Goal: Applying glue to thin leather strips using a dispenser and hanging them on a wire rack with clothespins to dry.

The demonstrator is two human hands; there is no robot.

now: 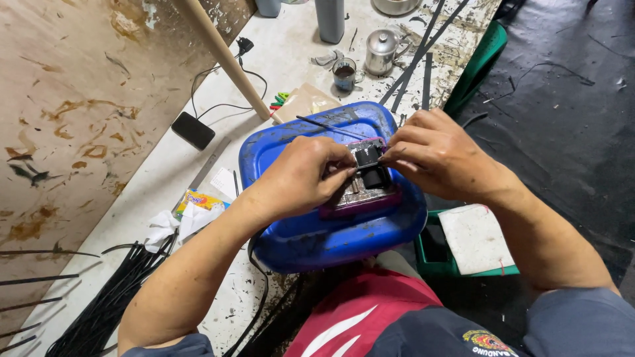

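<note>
A small black part [369, 156] sits between the fingertips of both my hands, above a metal jig with a purple base [362, 196]. That jig rests on an upturned blue plastic tub lid [317, 238] in front of me. My left hand [301, 177] pinches the part from the left, while my right hand [433, 152] pinches it from the right. A thin black rod [331, 127] lies across the lid just behind the hands. How the part meets the jig is hidden by my fingers.
Bundles of black strips [106, 304] lie at the lower left. A black phone [193, 130], a wooden stick [228, 59], a cup of dark drink [344, 75] and a small metal teapot [381, 51] stand on the stained white table. A green box [440, 261] holds white paper at my right.
</note>
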